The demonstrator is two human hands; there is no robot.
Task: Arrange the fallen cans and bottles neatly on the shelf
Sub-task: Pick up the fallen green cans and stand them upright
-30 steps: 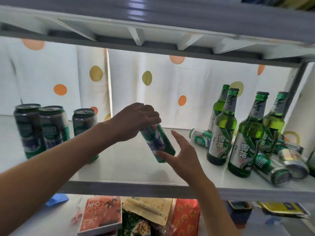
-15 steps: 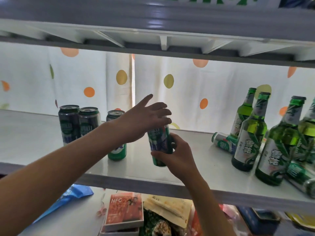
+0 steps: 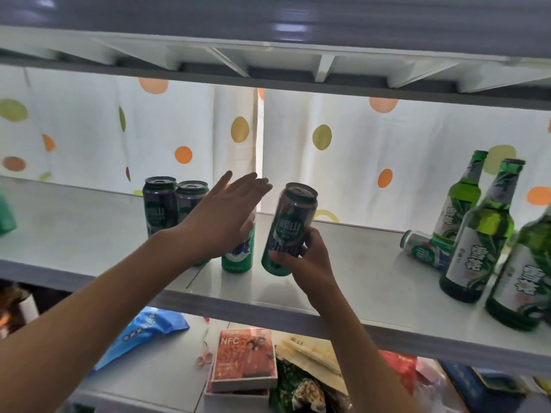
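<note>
On the long white shelf board (image 3: 343,248), three green glass bottles (image 3: 477,234) stand at the right. The right hand (image 3: 301,254) grips a tall green aluminium can (image 3: 289,231) low, tilted, just right of three upright dark cans (image 3: 161,204). Left hand (image 3: 226,216) hovers flat, fingers released. A fallen green can (image 3: 423,248) lies beside the bottles.

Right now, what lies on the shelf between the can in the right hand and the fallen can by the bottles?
Head view: between the held can and the fallen can, only bare shelf.
</note>
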